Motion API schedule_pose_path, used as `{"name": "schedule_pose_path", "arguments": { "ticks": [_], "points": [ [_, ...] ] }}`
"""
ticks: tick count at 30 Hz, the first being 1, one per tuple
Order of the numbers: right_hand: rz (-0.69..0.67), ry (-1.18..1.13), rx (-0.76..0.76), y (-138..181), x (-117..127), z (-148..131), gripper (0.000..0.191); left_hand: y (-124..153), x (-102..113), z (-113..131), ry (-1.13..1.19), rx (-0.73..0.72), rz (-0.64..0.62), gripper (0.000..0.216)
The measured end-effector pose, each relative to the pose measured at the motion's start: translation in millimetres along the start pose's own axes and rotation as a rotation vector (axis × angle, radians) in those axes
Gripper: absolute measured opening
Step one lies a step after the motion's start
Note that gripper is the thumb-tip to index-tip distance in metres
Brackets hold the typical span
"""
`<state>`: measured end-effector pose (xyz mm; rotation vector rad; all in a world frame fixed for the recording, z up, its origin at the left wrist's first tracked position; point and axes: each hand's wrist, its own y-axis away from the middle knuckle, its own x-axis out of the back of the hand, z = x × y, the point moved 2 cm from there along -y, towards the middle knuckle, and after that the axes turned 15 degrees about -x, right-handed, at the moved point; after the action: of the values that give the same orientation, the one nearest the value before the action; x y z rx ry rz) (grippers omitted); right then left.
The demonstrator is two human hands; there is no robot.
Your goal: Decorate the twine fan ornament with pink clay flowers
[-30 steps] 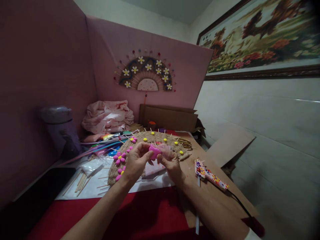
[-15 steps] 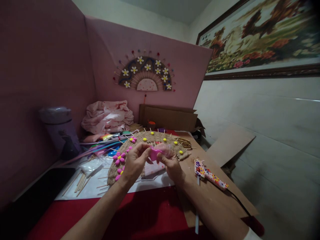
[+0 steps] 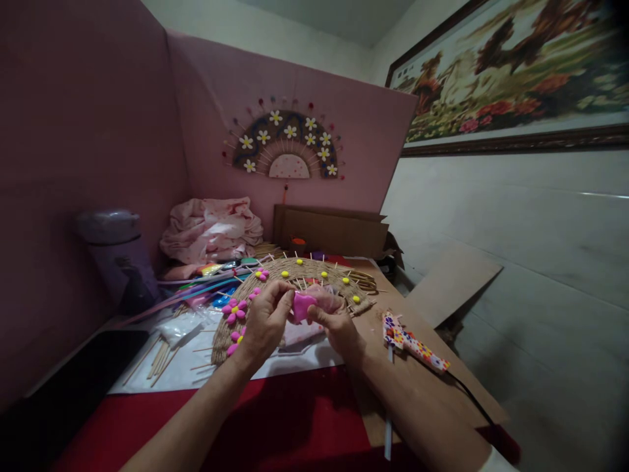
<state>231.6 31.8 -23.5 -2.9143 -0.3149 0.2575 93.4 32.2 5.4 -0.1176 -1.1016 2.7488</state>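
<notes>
Both my hands meet over a woven straw fan lying on the table. My left hand and my right hand pinch a small lump of pink clay between their fingertips, a little above the fan. The fan carries pink flowers with yellow centres on its left side, yellow dots along its arc, and wooden sticks poking out of its rim.
A patterned glue gun with a black cord lies right of my hands on brown cardboard. Loose sticks and coloured tools lie at left. A purple jar, pink cloth, a cardboard box and a finished fan stand behind.
My fingers have worked the pink clay, which now looks rounder and sits slightly lower. Hands stay in the same spot over the fan.
</notes>
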Motion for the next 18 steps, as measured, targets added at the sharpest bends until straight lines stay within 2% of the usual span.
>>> {"name": "schedule_pose_path", "arguments": {
  "ticks": [7,13,18],
  "points": [
    [-0.057,-0.07,-0.061,-1.5,2.1,6.0,0.026,4.3,-0.4,-3.3,-0.072,-0.005,-0.039,0.011],
    [-0.035,-0.094,-0.079,-0.2,-0.1,5.7,0.033,6.8,-1.9,-9.8,-0.047,0.084,0.058,0.012],
    [0.003,-0.074,-0.062,0.5,-0.7,4.1,0.031,6.5,1.6,-12.8,-0.111,0.075,0.113,0.014]
  ]
}}
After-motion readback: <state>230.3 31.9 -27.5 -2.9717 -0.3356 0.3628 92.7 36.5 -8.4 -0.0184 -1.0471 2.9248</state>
